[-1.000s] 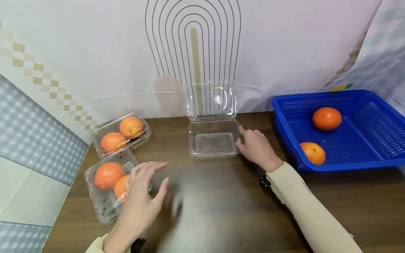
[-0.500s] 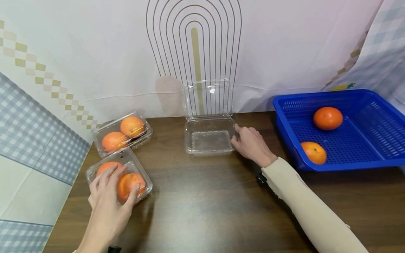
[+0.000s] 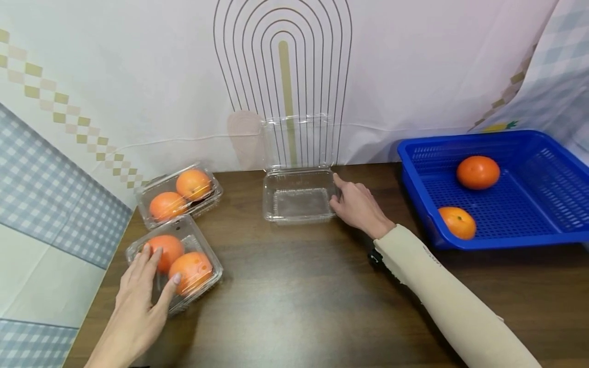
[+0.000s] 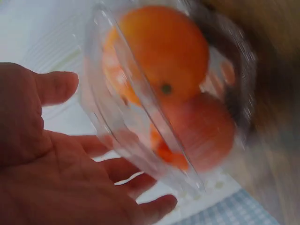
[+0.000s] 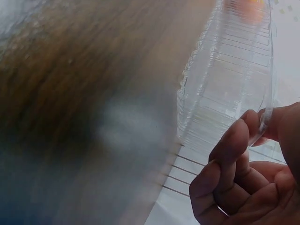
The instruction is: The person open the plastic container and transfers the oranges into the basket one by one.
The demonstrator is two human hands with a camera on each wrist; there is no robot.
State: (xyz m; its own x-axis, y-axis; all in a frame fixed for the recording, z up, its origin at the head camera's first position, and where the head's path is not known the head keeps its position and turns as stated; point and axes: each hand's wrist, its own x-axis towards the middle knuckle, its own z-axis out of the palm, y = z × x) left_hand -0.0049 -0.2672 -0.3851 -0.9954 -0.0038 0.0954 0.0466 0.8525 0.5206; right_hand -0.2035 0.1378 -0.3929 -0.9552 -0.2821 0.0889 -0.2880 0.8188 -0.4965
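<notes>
My right hand (image 3: pixel 361 209) pinches the right rim of a clear plastic clamshell box (image 3: pixel 301 204) between thumb and fingertips. Its lid (image 3: pixel 299 140) stands raised against the wall behind, and no fruit lies in it. In the right wrist view the thumb and index finger meet at the rim (image 5: pixel 268 119). At the left, my left hand (image 3: pixel 133 301) lies loosely with straight fingers over the near left edge of a second clear clamshell (image 3: pixel 204 237). Inside are two oranges (image 3: pixel 190 273). In the left wrist view this box is blurred, with the fingers spread beside it.
A third clamshell (image 3: pixel 149 197) holding two oranges (image 3: pixel 167 206) sits behind, touching the second. On the right stands a blue plastic basket (image 3: pixel 520 237) with two oranges (image 3: pixel 477 172) in it. A patterned cloth (image 3: pixel 184 76) covers the back wall.
My left hand has moved left across the near box of oranges to its near left edge. My right hand has slid the lid-up box slightly left.
</notes>
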